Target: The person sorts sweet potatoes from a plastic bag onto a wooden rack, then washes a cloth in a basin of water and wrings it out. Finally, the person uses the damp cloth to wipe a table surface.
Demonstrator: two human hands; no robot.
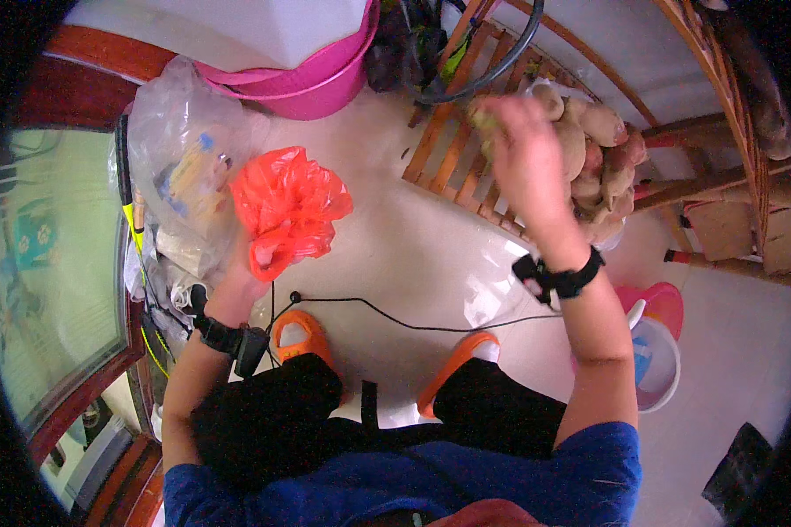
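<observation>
My left hand (252, 271) grips a crumpled red plastic bag (293, 201), which hides most of its fingers. The bag hangs over the floor, in front of a large clear plastic bag. My right hand (524, 141) is stretched over a slatted wooden rack (449, 158) and blurred by motion. At its fingertips shows a blurred yellow-green thing (482, 125); whether the fingers hold it I cannot tell. Close to the right of this hand, a pile of brown, earthy tubers (600, 158) lies on the rack. Each wrist wears a black strap.
The clear plastic bag (184, 151) and rackets (129, 211) stand by a glass-fronted cabinet (66, 250) at left. Pink basins (310, 89) sit at the back. A black cable (395, 321) crosses the floor before my orange slippers (313, 336). At right stands a white bucket (662, 369).
</observation>
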